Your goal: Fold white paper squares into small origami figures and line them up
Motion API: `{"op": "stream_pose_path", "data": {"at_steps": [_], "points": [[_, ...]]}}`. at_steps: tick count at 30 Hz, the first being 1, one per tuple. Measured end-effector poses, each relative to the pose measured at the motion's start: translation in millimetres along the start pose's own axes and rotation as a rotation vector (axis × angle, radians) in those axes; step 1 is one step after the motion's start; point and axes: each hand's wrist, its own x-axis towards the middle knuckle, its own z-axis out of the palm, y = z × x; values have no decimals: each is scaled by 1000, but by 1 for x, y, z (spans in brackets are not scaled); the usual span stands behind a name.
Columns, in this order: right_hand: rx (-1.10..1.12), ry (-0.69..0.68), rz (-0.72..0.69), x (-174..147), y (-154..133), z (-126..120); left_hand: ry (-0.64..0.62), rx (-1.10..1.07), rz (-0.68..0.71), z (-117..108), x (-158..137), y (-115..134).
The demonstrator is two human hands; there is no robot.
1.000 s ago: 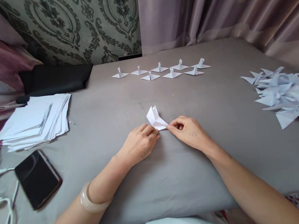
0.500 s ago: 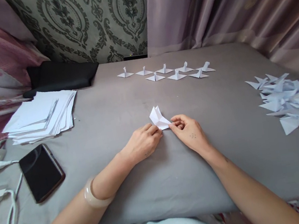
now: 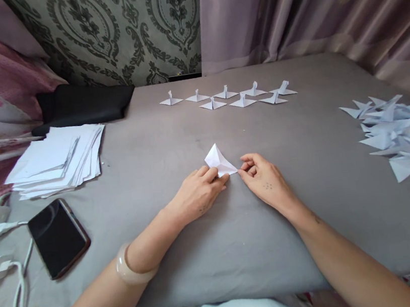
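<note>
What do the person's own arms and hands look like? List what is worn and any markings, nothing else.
Both forearms are bare, with no sleeves in view. The left arm wears a thick, pale, translucent bangle near the wrist. The right hand has a small cluster of dark dots on its back. The left hand has a faint small mark near the wrist. No rings or watch show.

Paper flaps close into a flat point

The folded paper [image 3: 219,162], open a second ago with two raised flaps, now lies as a single closed triangle at frame centre. The left hand [image 3: 198,191] now presses fingertips over its lower edge, while the right hand [image 3: 264,180] pinches its right tip, fingers slightly less curled.
</note>
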Motion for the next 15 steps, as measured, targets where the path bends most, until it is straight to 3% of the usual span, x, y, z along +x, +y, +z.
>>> {"op": "stream_pose_path", "data": {"at_steps": [5, 9, 15], "points": [[34, 2, 51, 1, 0, -6, -29, -63, -47, -4, 4, 4], [-2, 5, -24, 1, 1, -5, 0, -45, -59, -2, 6, 7], [-95, -9, -188, 2, -1, 5, 208, -16, -54, 8, 3, 2]]}}
